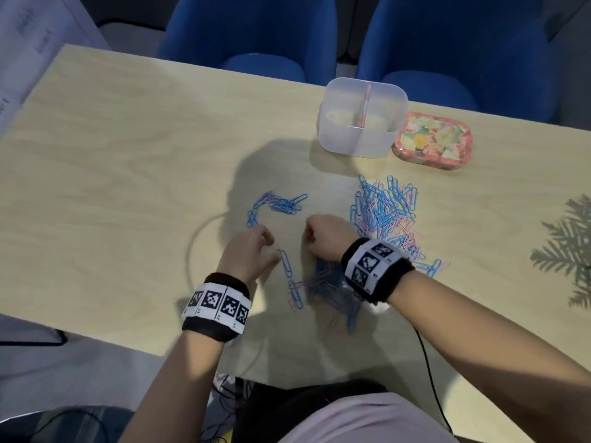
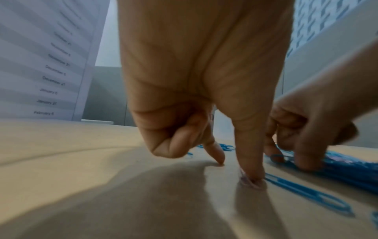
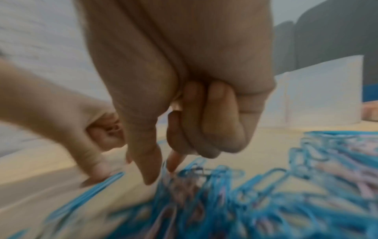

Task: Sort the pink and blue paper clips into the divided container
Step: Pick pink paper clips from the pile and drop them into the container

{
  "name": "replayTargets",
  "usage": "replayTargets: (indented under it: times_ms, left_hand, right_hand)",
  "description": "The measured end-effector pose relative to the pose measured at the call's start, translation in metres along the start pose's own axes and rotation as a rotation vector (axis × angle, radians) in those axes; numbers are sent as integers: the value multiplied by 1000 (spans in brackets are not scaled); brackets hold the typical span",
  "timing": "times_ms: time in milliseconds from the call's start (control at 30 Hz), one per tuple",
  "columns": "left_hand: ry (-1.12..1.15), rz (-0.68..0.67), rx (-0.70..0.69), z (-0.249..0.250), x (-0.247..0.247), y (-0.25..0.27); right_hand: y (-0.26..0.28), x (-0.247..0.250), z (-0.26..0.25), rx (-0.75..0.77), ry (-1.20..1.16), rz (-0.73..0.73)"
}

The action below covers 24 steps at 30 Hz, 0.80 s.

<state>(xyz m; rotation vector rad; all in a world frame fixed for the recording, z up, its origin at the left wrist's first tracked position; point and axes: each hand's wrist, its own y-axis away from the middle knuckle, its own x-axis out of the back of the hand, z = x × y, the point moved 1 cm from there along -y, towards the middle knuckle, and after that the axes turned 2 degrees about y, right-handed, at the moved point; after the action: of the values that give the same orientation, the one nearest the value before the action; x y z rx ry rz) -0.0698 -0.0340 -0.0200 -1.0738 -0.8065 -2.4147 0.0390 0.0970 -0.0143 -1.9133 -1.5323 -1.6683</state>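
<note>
Blue and pink paper clips lie in a big mixed pile (image 1: pixel 383 212), a small group (image 1: pixel 281 204) and a tangle (image 1: pixel 326 279) under my right wrist. My right hand (image 1: pixel 310 238) (image 3: pixel 161 174) pinches a blue clip at that tangle's (image 3: pixel 204 194) edge with thumb and forefinger, the other fingers curled. My left hand (image 1: pixel 273 249) (image 2: pixel 236 171) touches the table with forefinger and thumb. Its thumb rests against the end of a single blue clip (image 1: pixel 285 263) (image 2: pixel 306 192). The translucent divided container (image 1: pixel 351 139) stands at the back right, well beyond both hands.
A floral tin (image 1: pixel 433 140) sits right of the container. Two blue chairs (image 1: pixel 256 33) stand behind the wooden table (image 1: pixel 128 155). A printed sheet (image 1: pixel 28 43) leans at the far left. A black cable (image 1: pixel 428 362) runs off the near edge.
</note>
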Motion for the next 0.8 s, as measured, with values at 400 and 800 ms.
replayTargets:
  times_ms: [400, 800]
  left_hand:
    - [7, 27, 100, -2, -8, 0]
    - [877, -7, 255, -16, 31, -30]
  right_hand:
    - [-53, 23, -15, -49, -84, 34]
    - [-65, 35, -28, 28, -118, 189]
